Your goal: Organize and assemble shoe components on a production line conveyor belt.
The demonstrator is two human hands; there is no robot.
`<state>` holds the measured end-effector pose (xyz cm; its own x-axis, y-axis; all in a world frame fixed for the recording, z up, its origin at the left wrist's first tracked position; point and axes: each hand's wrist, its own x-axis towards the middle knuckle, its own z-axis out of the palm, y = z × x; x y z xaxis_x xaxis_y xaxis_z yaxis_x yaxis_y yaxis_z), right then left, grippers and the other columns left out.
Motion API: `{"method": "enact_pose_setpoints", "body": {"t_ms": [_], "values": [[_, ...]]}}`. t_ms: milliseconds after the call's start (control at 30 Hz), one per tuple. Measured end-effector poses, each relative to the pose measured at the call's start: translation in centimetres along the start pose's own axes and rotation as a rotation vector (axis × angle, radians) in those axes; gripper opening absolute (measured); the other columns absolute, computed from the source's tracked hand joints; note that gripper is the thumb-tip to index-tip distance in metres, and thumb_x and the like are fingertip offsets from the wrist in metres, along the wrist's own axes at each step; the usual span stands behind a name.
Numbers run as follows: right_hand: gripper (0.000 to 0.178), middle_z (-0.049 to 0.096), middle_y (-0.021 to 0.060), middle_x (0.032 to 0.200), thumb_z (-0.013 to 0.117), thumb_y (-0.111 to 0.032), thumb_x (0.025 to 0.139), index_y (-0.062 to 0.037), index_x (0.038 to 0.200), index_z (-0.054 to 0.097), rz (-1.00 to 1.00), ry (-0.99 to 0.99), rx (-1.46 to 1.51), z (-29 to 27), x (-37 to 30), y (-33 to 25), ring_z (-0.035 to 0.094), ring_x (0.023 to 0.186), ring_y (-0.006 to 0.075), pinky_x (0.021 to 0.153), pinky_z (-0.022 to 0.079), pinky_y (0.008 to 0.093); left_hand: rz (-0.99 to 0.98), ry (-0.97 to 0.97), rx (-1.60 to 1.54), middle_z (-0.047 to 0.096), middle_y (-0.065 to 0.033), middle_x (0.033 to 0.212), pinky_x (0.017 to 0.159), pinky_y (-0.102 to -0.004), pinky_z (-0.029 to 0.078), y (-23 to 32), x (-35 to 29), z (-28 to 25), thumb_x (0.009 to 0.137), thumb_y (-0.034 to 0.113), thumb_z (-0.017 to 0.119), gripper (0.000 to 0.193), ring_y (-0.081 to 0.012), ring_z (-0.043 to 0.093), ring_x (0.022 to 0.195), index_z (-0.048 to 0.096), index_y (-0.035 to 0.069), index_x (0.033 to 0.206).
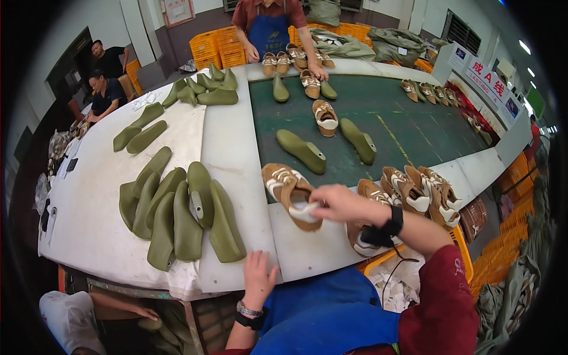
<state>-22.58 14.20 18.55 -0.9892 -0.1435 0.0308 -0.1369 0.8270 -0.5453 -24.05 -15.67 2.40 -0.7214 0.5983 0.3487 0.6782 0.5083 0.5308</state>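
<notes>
My right hand (340,204) grips the heel of a brown sneaker (290,188) with white trim, its toe pointing to the far left. The sneaker is over the seam between the white table edge and the green belt (390,130). My left hand (259,275) rests on the white table edge with its fingers apart and nothing in it. To its left lies a pile of olive-green shoe lasts (188,228). Two more lasts lie on the belt, one of them a green last (302,151) beyond the held sneaker. Several brown sneakers (414,189) stand together beyond my right forearm.
A co-worker in a blue apron (269,38) handles sneakers at the far side. Another brown sneaker (325,117) stands mid-belt. More lasts (207,89) lie far left. A yellow crate (393,278) with scraps sits below my right arm. Another person (89,319) reaches under the table at lower left.
</notes>
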Motion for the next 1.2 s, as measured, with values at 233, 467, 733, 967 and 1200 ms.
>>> {"method": "enact_pose_setpoints", "body": {"t_ms": [233, 467, 733, 967, 1200], "values": [[0.033, 0.067, 0.0174, 0.089, 0.064, -0.028, 0.075, -0.0032, 0.095, 0.067, 0.216, 0.043, 0.013, -0.4, 16.5, 9.0, 0.065, 0.086, 0.0316, 0.077, 0.051, 0.0383, -0.02, 0.027, 0.174, 0.053, -0.0176, 0.119, 0.097, -0.051, 0.035, 0.3, -1.5, 1.8, 0.076, 0.026, 0.067, 0.04, -0.0354, 0.047, 0.114, 0.059, 0.005, 0.108], [0.061, 0.061, 0.0176, 0.114, 0.063, -0.026, 0.079, -0.0118, 0.135, 0.041, 0.256, 0.269, -0.199, 1.9, 22.4, 16.3, 0.058, 0.104, 0.0349, 0.091, 0.046, 0.0418, -0.052, 0.013, 0.161, 0.054, -0.0165, 0.118, 0.095, -0.0505, 0.036, 0.8, -1.0, 2.3, 0.075, 0.026, 0.066, 0.038, -0.0344, 0.048, 0.112, 0.06, 0.006, 0.107], [0.054, 0.064, 0.016, 0.108, 0.063, -0.02, 0.082, -0.0092, 0.13, 0.041, 0.643, -0.163, -0.493, 2.0, 17.0, 18.3, 0.062, 0.101, 0.0296, 0.083, 0.051, 0.0403, -0.05, -0.013, 0.191, 0.053, -0.0152, 0.119, 0.096, -0.0507, 0.036, 0.4, -1.1, 2.5, 0.074, 0.026, 0.066, 0.038, -0.0352, 0.048, 0.114, 0.06, 0.007, 0.107], [0.047, 0.067, 0.0137, 0.096, 0.063, -0.018, 0.079, -0.0036, 0.122, 0.052, 0.682, -0.152, -0.389, 4.4, 19.3, 17.2, 0.068, 0.079, 0.0275, 0.065, 0.055, 0.0398, -0.051, -0.015, 0.199, 0.053, -0.0151, 0.12, 0.096, -0.0505, 0.036, 0.1, -0.9, 2.5, 0.073, 0.026, 0.066, 0.039, -0.035, 0.048, 0.114, 0.06, 0.008, 0.107], [0.046, 0.052, 0.0172, 0.124, 0.062, -0.017, 0.081, -0.0054, 0.125, 0.049, 0.527, 0.146, -0.318, 5.7, 26.2, 16.4, 0.056, 0.111, 0.0349, 0.088, 0.049, 0.0413, -0.041, -0.034, 0.184, 0.054, -0.0158, 0.119, 0.095, -0.0506, 0.037, 0.0, -0.6, 2.4, 0.072, 0.026, 0.067, 0.039, -0.0361, 0.049, 0.112, 0.06, 0.008, 0.107]]}}
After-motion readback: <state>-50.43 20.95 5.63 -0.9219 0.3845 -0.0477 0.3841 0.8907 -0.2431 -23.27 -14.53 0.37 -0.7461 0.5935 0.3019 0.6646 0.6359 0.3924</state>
